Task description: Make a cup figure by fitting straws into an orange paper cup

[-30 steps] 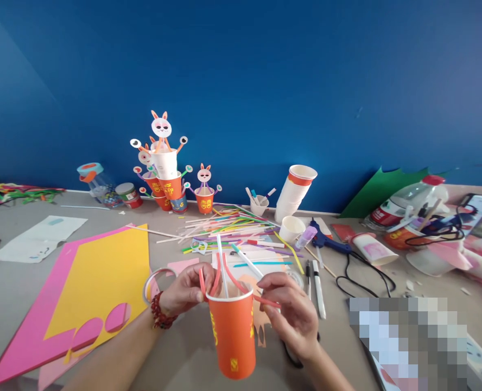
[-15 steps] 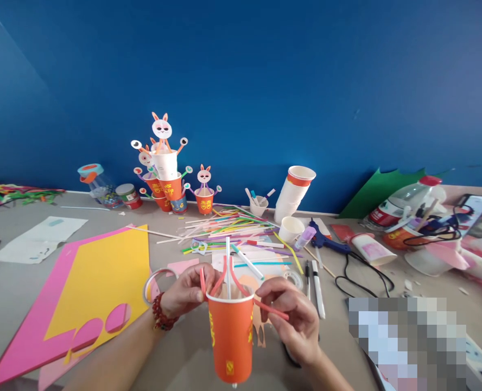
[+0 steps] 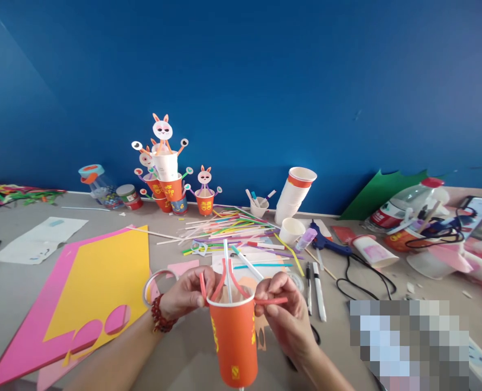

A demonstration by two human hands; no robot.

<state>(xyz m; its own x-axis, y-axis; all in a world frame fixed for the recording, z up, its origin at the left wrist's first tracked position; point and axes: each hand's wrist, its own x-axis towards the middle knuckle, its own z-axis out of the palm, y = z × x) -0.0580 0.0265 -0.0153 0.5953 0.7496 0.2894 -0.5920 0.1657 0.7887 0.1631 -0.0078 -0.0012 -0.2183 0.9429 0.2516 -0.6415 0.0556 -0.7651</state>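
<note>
An orange paper cup (image 3: 235, 342) hangs upright in front of me, above the table's near edge. Red straws and one white straw (image 3: 226, 266) stick up from its mouth. My left hand (image 3: 188, 293) grips the cup's rim on the left, pinching a red straw against it. My right hand (image 3: 284, 312) pinches the end of another red straw (image 3: 271, 300), which juts out sideways from the cup's right side.
Yellow and pink foam sheets (image 3: 98, 282) lie at left, loose coloured straws (image 3: 228, 228) mid-table. Rabbit cup figures (image 3: 165, 174) and a stack of cups (image 3: 293, 195) stand by the blue wall. A blue glue gun (image 3: 326, 241), pens (image 3: 316, 282) and bottle clutter sit at right.
The cup has tilted upright and shifted slightly. My right hand has moved in closer to the rim, and the red straw it holds now points level sideways instead of slanting down.
</note>
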